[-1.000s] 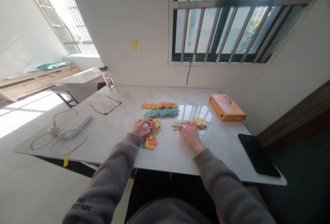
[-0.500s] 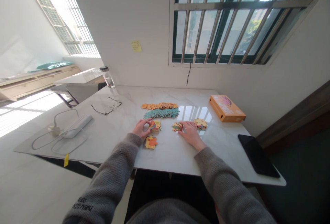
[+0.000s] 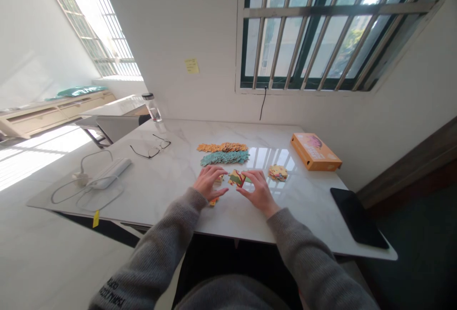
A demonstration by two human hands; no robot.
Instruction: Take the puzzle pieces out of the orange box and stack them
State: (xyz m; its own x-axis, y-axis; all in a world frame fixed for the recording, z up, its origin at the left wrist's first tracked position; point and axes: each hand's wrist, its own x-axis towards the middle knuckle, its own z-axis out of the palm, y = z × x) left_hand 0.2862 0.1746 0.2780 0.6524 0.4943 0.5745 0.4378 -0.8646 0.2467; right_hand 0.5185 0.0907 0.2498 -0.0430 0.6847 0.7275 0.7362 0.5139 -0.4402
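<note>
My right hand grips a puzzle piece between thumb and fingers; the piece is green, yellow and red. Facing it from the left, my left hand has its thumb and fingers spread apart, close to the piece's left edge. Partly hidden behind and under my left hand are a small stack of puzzle pieces and an orange-yellow puzzle piece. To the right of my right hand lies a pile of yellow puzzle pieces.
Beyond my hands lie a row of blue-green puzzle pieces and a row of orange ones. An orange box and a black tablet are at right. Glasses, a power strip with its cable, and a bottle are at left.
My left hand has left the small stack, moved slightly right and opened. My right hand has brought its puzzle piece left, away from the yellow pile, between both hands.
</note>
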